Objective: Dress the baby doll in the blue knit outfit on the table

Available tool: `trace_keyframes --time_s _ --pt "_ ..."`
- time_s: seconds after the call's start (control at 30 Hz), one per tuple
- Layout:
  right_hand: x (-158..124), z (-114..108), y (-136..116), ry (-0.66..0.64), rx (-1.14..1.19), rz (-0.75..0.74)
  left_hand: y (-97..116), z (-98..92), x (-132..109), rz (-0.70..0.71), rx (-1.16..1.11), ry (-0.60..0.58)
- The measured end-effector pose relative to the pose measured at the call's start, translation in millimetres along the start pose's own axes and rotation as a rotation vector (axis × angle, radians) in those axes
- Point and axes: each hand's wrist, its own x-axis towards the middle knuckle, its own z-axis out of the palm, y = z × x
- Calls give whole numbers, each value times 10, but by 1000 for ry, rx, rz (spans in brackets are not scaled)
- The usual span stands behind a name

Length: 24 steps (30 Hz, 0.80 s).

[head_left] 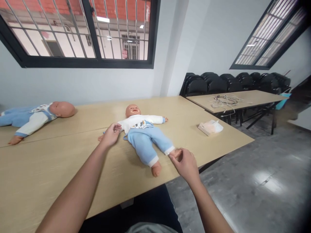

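Observation:
A baby doll (143, 142) in a white top and light blue trousers lies face up on the wooden table (116, 187), its arms spread and its head toward the wall. My left hand (111, 133) is closed at the white sleeve on the doll's arm at the left; the doll's hand and blue cuff stick out beyond my wrist. With my right hand (186, 161) I grip the doll's bare foot at the right between thumb and fingers. The other foot (156, 169) rests free near the table's front edge.
A second doll (41, 115) in similar clothes lies at the far left. An opened tissue pack (210, 127) sits on the table's right side. Behind stand another table with tangled cables (227, 100) and stacked black chairs (213, 83). Barred windows (121, 32) line the wall.

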Motion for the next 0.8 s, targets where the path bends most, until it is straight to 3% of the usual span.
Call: trace_keyframes --time_s 0.03,0.1,0.2,0.27,0.37,0.47,0.6,0.7,0.8 --pt "-4 4 -5 4 -4 -1 20 -25 -5 11 3 58" --pt "-8 11 -2 4 -5 -1 73 -73 -38 1 17 25" --pt "-28 25 -10 -1 5 -8 151 -81 -151 -22 169 -270" --pt "-90 43 -88 51 -18 -12 188 -18 -245 -5 276 -398" --pt "-324 94 -381 208 -125 -70 208 148 -351 71 278 -373" --pt "-662 184 -767 271 -149 -256 174 283 -384 158 176 -418" --pt "-894 327 -1042 157 -12 -361 110 266 -345 147 150 -469" --pt "-803 374 -1015 73 115 -290 119 182 -298 148 166 -435" --pt "-640 332 -933 -13 220 -222 135 171 -272 141 34 -390"
